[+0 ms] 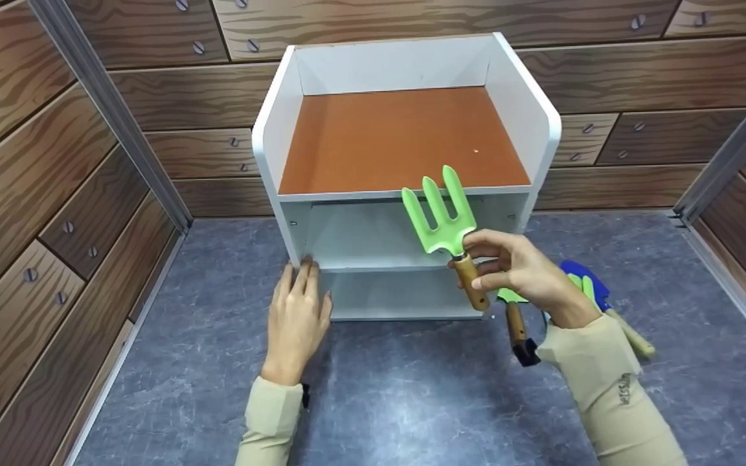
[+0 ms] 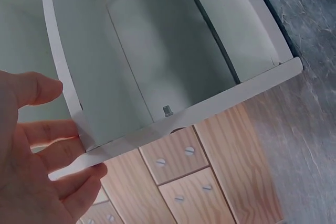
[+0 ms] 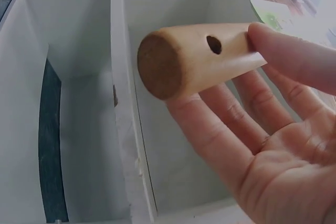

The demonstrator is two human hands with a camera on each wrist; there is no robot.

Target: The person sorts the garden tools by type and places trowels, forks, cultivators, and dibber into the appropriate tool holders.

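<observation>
My right hand (image 1: 525,272) holds a garden hand fork (image 1: 447,226) with green tines and a wooden handle, the tines pointing up in front of a white shelf unit (image 1: 405,195). In the right wrist view, the thumb and fingers grip the wooden handle (image 3: 199,59), its round butt end and hole facing the camera. My left hand (image 1: 296,317) rests with extended fingers against the unit's lower left front edge. The left wrist view shows those fingertips (image 2: 97,170) at the white panel's edge, near a shelf.
On the grey floor (image 1: 373,401), right of the unit, lie a green-headed tool with a wooden handle (image 1: 517,323) and a blue-headed tool with a light handle (image 1: 632,333). The unit has an orange-brown top (image 1: 399,139). Wood-patterned walls (image 1: 645,71) surround the space.
</observation>
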